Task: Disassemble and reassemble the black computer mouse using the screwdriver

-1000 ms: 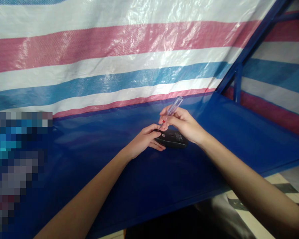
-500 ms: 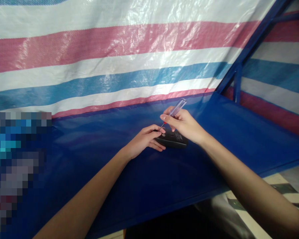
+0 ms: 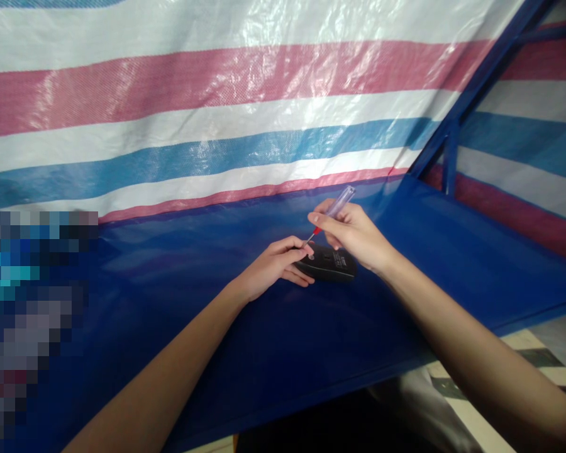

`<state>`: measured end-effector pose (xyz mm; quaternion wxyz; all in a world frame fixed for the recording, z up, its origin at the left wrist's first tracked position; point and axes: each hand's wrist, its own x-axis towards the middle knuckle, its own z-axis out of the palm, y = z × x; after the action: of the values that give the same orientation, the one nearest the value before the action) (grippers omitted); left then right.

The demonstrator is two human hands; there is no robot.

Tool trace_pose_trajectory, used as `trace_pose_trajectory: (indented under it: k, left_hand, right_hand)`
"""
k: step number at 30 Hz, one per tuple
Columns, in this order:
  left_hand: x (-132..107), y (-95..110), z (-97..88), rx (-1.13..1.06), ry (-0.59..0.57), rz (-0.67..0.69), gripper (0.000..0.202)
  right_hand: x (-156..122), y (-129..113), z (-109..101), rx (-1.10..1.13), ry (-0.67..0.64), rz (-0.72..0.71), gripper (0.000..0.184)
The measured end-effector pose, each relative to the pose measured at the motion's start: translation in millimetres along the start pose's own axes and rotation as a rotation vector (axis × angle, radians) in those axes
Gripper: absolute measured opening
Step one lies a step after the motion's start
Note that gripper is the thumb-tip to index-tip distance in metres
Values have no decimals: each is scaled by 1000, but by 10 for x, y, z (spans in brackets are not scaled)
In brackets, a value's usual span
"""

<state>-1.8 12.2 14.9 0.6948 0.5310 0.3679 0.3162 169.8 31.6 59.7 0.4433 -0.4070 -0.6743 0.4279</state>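
Note:
What looks like a black computer mouse [image 3: 332, 267] lies on the blue table with its underside up, printed text showing toward its right end. My left hand [image 3: 280, 261] is closed around its left end, thumb and forefinger on top and other fingers along the near side. In my right hand [image 3: 351, 233] is a screwdriver [image 3: 340, 200] with a clear purplish handle and a red collar, gripped like a pen and tilted. Its thin shaft slants down to my left fingertips at the mouse's left end. The very tip is hidden by those fingers.
The blue tabletop [image 3: 273, 358] stretches around my hands. Behind it hangs a striped plastic sheet [image 3: 217, 151], and a blue metal frame post [image 3: 453, 119] rises at the right. A pixelated area covers the left side.
My right hand and the screwdriver have shifted slightly to the right, showing more of the shaft and red collar. My left hand and the mouse stay nearly in place.

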Motion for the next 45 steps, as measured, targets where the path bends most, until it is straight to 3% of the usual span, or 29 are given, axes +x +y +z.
trace_pose_trajectory:
  k: [4,14,34,45]
  left_hand:
    - [-9,20,16,0,13,-14,20]
    - [-7,19,19,4,19,-21,17]
    - [-8,19,79,10,75,32,21]
    - [-4,4,71,35,83,7,27]
  right_hand:
    - [10,0,5,58,15,44,9]
    - [7,9,-12,113,-21,-15,8]
    - [28,8,-76,184,87,-52,7]
    - [26,-4,-93,168,84,-60,8]
